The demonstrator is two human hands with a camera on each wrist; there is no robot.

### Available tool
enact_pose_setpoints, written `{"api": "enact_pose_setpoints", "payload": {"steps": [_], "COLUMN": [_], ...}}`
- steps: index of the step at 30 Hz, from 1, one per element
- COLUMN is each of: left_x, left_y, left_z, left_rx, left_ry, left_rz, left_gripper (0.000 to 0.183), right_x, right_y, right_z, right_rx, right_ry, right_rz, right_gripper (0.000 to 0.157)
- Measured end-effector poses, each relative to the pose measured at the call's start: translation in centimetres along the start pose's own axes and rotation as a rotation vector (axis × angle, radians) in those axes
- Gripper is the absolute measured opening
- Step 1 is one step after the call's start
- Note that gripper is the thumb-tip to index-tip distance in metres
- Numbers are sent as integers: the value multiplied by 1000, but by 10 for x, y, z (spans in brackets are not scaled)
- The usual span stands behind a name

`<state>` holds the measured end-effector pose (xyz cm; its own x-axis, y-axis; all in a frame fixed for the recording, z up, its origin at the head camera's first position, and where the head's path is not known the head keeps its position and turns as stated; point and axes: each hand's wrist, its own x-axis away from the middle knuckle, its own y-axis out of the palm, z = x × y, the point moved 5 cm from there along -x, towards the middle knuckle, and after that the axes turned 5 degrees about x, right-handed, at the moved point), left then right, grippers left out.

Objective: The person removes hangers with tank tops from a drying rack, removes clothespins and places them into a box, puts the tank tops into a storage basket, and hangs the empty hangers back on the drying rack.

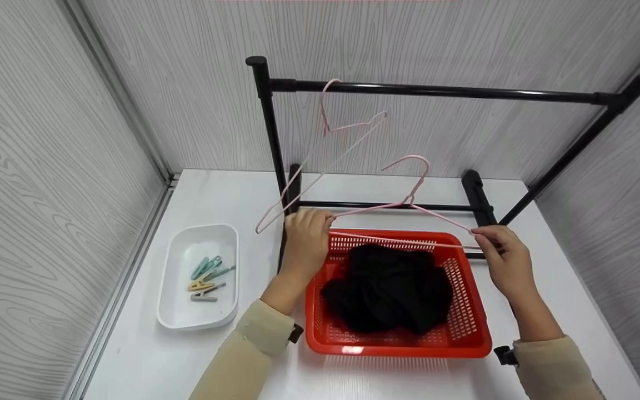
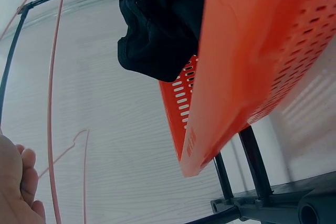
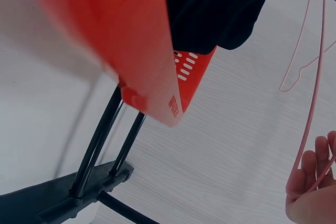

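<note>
A pink wire hanger (image 1: 373, 209) is stretched between both hands over the back rim of a red basket (image 1: 398, 350), its hook pointing up and away. My left hand (image 1: 307, 243) grips the hanger's left end, and my right hand (image 1: 506, 261) pinches its right end between thumb and fingers. In the right wrist view the right fingers (image 3: 308, 163) curl at the hanger's corner. Crumpled black cloth (image 1: 392, 289) lies in the basket below. Another pink hanger (image 1: 348, 158) hangs by its hook from the rack's top bar, left of the held one.
A black clothes rack (image 1: 442, 90) stands behind and around the basket, its posts rising at both sides. On the left, a white tray (image 1: 167, 300) holds several clothespins (image 1: 204, 286) in green, yellow and grey. Wood-grain panels (image 1: 48, 166) enclose the white table.
</note>
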<state>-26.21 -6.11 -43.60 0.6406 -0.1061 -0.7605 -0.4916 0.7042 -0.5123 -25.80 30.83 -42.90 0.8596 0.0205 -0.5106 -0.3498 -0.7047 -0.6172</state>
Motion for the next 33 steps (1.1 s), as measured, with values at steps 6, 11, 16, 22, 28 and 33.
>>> {"api": "enact_pose_setpoints", "payload": {"steps": [6,11,16,22,28,33], "left_x": [1,1,0,-2,-11,-27], "left_y": [1,3,2,-3,-11,-24], "left_z": [0,0,0,2,4,8], "left_rx": [-6,-14,-12,15,32,-4], "left_ry": [-13,-16,-19,-13,2,40], "left_rz": [4,-11,-25,-41,-47,-55], "left_gripper": [10,11,13,15,13,17], "right_x": [1,1,2,3,3,3], "right_y": [-1,-2,-2,-4,-9,-9], "right_z": [-1,-2,-1,1,0,2], "right_rx": [-26,-51,-62,-74,-92,-93], "right_ry": [7,32,61,70,50,42], "right_rz": [30,49,63,60,67,64], "right_gripper": [11,11,10,10,10,10]}}
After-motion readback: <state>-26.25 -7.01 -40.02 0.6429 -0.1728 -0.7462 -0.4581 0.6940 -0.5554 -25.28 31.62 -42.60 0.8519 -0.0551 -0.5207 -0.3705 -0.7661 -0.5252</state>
